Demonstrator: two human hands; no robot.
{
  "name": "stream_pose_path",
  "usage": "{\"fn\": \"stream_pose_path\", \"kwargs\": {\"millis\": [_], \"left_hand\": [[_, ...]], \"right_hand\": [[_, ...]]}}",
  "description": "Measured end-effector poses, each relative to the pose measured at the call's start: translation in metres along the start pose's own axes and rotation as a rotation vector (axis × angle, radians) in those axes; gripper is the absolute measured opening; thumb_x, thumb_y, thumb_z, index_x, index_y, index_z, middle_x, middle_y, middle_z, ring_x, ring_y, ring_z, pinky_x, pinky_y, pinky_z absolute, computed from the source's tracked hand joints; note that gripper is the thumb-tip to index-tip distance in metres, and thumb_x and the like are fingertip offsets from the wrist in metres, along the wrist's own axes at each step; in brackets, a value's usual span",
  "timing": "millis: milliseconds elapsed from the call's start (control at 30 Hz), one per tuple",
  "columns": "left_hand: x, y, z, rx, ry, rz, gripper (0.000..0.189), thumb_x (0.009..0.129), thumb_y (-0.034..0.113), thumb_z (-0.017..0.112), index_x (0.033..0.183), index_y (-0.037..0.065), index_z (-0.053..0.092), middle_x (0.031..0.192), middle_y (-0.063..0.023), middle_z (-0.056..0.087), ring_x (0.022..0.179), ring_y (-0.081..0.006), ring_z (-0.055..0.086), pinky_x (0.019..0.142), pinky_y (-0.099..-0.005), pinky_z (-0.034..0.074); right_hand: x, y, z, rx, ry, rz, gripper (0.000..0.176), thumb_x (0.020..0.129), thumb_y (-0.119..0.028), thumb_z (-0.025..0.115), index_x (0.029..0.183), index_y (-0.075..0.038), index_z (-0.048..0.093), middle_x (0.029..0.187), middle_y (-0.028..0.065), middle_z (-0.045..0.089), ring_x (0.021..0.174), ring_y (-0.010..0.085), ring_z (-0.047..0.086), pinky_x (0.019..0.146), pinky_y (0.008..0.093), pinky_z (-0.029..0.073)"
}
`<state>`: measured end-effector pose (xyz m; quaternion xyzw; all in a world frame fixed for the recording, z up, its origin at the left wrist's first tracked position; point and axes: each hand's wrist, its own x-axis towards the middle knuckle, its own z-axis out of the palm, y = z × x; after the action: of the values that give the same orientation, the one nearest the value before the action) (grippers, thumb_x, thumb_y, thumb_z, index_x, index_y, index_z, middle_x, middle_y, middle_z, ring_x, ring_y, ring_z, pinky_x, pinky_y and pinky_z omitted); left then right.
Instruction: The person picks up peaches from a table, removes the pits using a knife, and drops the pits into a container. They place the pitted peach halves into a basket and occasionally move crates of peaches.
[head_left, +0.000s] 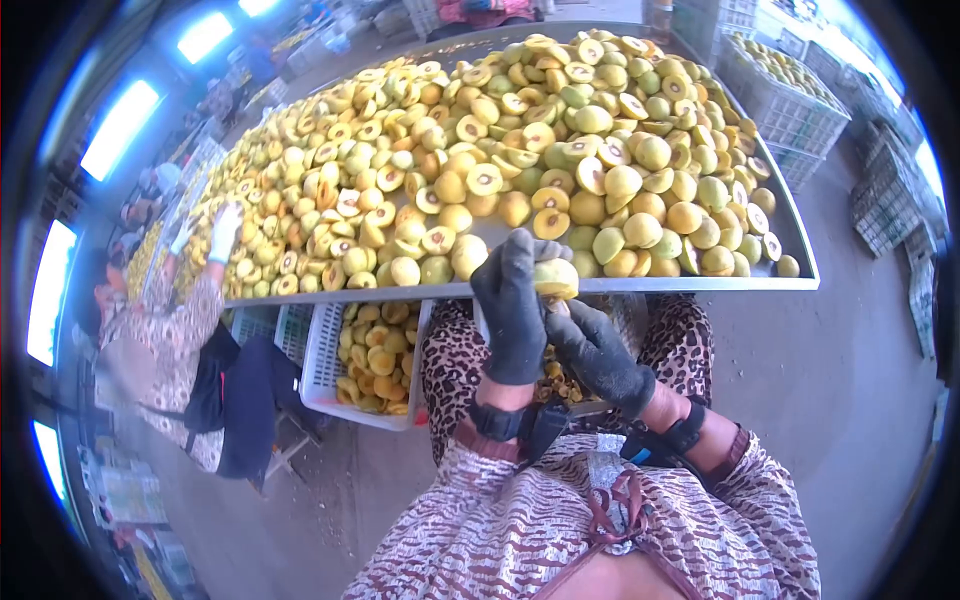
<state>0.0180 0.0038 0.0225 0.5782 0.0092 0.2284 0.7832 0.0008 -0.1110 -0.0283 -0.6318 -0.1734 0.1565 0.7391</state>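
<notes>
My left hand (pixel 512 305), in a dark glove, is closed around a yellow peach half (pixel 556 279) just in front of the tray's near edge. Right below it, my right hand (pixel 598 352), gloved too, has its fingers pinched close together against the fruit's underside. Something small and brownish shows at those fingertips, too small to name. Beyond my hands, a metal-rimmed tray (pixel 700 284) carries a large heap of halved peaches (pixel 480 180), some with dark pit centres facing up.
A white crate (pixel 318 365) of peach pieces stands below the tray at left. Brown scraps (pixel 562 385) lie in a container between my knees. To the left, a co-worker (pixel 165 350) in white gloves reaches into the heap. Stacked crates (pixel 790 120) stand at back right.
</notes>
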Motion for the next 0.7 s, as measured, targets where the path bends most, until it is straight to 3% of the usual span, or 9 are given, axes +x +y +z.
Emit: {"fn": "stream_pose_path", "kwargs": {"millis": [67,100,267,333,467,533,600,667,700], "left_hand": [[-0.005,0.010,0.003,0.059,-0.015,0.077,0.042,0.101,0.035,0.051,0.088,-0.004,0.063,0.088,-0.0129,0.068,0.080,-0.0207,0.066,0.072,-0.0313,0.054],[-0.006,0.012,0.001,0.059,-0.013,0.088,0.041,0.101,0.034,0.051,0.089,-0.003,0.063,0.089,-0.0130,0.067,0.082,-0.0205,0.066,0.074,-0.0315,0.054],[-0.015,0.018,-0.001,0.205,-0.042,0.333,0.026,0.098,0.016,0.053,0.086,-0.005,0.062,0.083,-0.0097,0.066,0.079,-0.0177,0.063,0.076,-0.0328,0.053],[-0.017,0.018,-0.002,0.149,-0.034,0.264,0.027,0.098,0.016,0.052,0.084,-0.005,0.061,0.080,-0.0088,0.065,0.077,-0.0177,0.063,0.074,-0.0338,0.053],[-0.023,0.024,0.000,-0.004,-0.014,0.025,0.026,0.097,0.013,0.053,0.080,-0.005,0.061,0.078,-0.0102,0.065,0.075,-0.0186,0.063,0.072,-0.0330,0.053],[-0.025,0.037,0.009,0.491,-0.140,0.452,0.031,0.097,0.016,0.049,0.080,-0.006,0.061,0.081,-0.0115,0.065,0.076,-0.0215,0.063,0.073,-0.0355,0.052],[-0.025,0.040,0.012,0.468,-0.164,0.557,0.035,0.099,0.022,0.048,0.080,-0.005,0.060,0.082,-0.0138,0.064,0.076,-0.0231,0.063,0.075,-0.0367,0.052],[-0.033,0.041,0.018,-0.162,-0.085,0.072,0.046,0.102,0.036,0.047,0.082,-0.004,0.059,0.078,-0.0160,0.064,0.075,-0.0256,0.064,0.070,-0.0371,0.054],[-0.033,0.036,0.014,-0.171,-0.083,-0.019,0.051,0.102,0.042,0.043,0.084,-0.003,0.059,0.078,-0.0159,0.064,0.074,-0.0256,0.064,0.069,-0.0366,0.055]], "right_hand": [[0.002,-0.011,0.003,0.025,-0.045,-0.066,0.028,0.102,-0.031,0.050,0.105,-0.005,0.058,0.077,-0.0083,0.051,0.063,0.0006,0.044,0.052,0.0178,0.034],[-0.002,-0.030,0.002,0.098,-0.072,0.042,0.028,0.101,-0.022,0.051,0.108,0.003,0.060,0.086,0.0044,0.062,0.079,0.0095,0.051,0.070,0.0293,0.046],[-0.010,-0.037,0.004,0.204,-0.142,0.146,0.030,0.101,-0.023,0.051,0.112,0.003,0.060,0.091,0.0033,0.062,0.084,0.0087,0.051,0.075,0.0283,0.046],[-0.014,-0.039,0.004,0.187,-0.204,0.081,0.032,0.101,-0.025,0.051,0.115,0.003,0.059,0.096,0.0013,0.061,0.088,0.0083,0.052,0.078,0.0277,0.046],[-0.022,-0.071,-0.004,0.324,-0.227,0.390,0.029,0.101,-0.024,0.051,0.115,0.000,0.061,0.095,0.0028,0.062,0.090,0.0075,0.054,0.079,0.0273,0.047],[-0.024,-0.045,-0.005,0.289,-0.228,0.358,0.029,0.102,-0.025,0.051,0.112,-0.001,0.062,0.089,0.0033,0.064,0.082,0.0086,0.056,0.072,0.0281,0.048],[-0.024,-0.049,0.000,0.119,-0.219,-0.035,0.029,0.101,-0.028,0.051,0.105,-0.001,0.063,0.078,0.0003,0.060,0.068,0.0081,0.054,0.059,0.0265,0.045],[-0.026,-0.040,-0.004,0.032,-0.231,-0.024,0.029,0.100,-0.030,0.052,0.103,-0.002,0.062,0.073,-0.0030,0.055,0.060,0.0063,0.049,0.052,0.0240,0.040],[-0.028,-0.036,-0.003,0.173,-0.253,0.032,0.029,0.100,-0.030,0.052,0.103,-0.003,0.061,0.072,-0.0038,0.053,0.059,0.0053,0.047,0.052,0.0229,0.038]]}}
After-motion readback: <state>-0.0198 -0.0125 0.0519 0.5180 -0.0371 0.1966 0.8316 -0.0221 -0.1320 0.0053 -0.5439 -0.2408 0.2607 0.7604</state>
